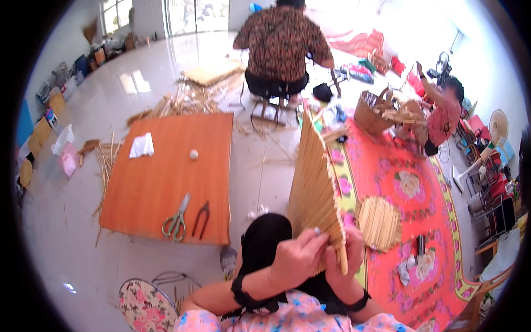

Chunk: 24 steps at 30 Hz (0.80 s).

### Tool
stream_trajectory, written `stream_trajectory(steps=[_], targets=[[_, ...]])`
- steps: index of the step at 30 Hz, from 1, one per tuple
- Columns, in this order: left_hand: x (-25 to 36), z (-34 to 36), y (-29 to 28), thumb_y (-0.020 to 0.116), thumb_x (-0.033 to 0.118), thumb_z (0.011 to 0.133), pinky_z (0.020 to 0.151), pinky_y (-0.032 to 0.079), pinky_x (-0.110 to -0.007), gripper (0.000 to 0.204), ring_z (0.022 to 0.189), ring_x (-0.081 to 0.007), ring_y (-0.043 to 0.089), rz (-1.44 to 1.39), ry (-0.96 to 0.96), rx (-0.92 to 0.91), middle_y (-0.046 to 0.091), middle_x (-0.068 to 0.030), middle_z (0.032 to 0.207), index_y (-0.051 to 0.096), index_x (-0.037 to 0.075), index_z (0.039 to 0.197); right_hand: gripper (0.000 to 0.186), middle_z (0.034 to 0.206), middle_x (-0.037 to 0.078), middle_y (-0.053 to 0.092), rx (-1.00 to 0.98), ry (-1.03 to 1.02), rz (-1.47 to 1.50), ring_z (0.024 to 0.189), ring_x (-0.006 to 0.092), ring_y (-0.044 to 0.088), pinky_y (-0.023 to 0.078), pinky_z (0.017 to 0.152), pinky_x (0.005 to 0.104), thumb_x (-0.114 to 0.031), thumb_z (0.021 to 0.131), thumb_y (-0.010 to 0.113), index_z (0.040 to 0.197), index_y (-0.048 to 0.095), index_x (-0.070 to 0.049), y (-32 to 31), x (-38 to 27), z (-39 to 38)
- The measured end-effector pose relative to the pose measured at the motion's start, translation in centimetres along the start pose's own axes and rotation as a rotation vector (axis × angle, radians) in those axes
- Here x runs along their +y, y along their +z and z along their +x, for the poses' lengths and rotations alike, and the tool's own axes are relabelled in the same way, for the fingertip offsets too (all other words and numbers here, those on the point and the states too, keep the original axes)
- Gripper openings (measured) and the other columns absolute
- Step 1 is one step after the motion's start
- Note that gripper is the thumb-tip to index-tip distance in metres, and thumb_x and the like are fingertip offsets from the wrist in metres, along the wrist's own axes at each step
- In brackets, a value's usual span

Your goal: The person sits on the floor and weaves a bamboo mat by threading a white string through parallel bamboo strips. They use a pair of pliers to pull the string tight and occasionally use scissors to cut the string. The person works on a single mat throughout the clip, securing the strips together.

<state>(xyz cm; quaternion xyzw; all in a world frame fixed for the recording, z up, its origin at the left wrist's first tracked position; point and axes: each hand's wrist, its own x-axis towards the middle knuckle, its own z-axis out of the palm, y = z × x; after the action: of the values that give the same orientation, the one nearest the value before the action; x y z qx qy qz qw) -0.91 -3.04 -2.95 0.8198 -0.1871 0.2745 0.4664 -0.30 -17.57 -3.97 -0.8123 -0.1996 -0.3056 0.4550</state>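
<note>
A tall panel of straw-coloured strips [311,182] with a pale fringed edge stands on end at my lap. My left hand [298,257] has its fingers closed on the panel's lower part at that edge. My right hand [343,265] grips it just to the right, partly behind the panel. A round straw mat [379,223] lies to the right. On an orange board [160,177] to the left are scissors [175,224], dark pincers [202,218], a white packet [141,145] and a small pale round object [193,154].
One person [276,44] sits with back turned beside scattered straw [171,102]; another [442,110] works at the right by baskets [370,113]. A red floral mat [404,205] covers the floor at my right. A round floral stool [145,310] is at lower left, a fan [496,126] far right.
</note>
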Motion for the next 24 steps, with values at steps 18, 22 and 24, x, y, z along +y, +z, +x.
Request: stream_trajectory(steps=[18,22,24], targets=[[-0.4,2.6,-1.7,0.061,0.006,0.073,0.057,0.047,-0.034,0.01,0.063,-0.0294,0.058,-0.232,-0.078,-0.435,0.055,-0.014,0.075,0.058,0.001,0.081,0.04,0.101,0.014,0.058,0.064,0.028,0.066,0.062,0.0166,0.061,0.05,0.053,0.0256,-0.011,0.076,0.075,0.11,0.056,-0.001,-0.7,-1.2,-0.3],[-1.7,3.6,-2.9,0.05,0.005,0.072,0.063,0.045,-0.027,0.007,0.068,-0.0137,0.054,-0.77,-0.418,-0.649,0.053,-0.0036,0.072,0.056,0.001,0.071,0.034,0.094,0.016,0.06,0.063,-0.072,-0.014,0.068,0.0244,0.062,0.05,0.055,0.0314,-0.007,0.075,0.072,0.105,0.058,0.0,-0.9,-0.9,0.0],[-1.6,3.4,-3.7,0.053,0.007,0.071,0.068,0.046,-0.026,0.007,0.069,-0.0164,0.057,-1.001,-0.488,-0.494,0.056,-0.01,0.088,0.056,0.0,0.07,0.034,0.092,0.015,0.06,0.046,-0.046,-0.043,0.071,0.0286,0.06,0.052,0.059,0.0335,-0.003,0.073,0.071,0.104,0.057,-0.001,-0.9,-1.0,-0.1]])
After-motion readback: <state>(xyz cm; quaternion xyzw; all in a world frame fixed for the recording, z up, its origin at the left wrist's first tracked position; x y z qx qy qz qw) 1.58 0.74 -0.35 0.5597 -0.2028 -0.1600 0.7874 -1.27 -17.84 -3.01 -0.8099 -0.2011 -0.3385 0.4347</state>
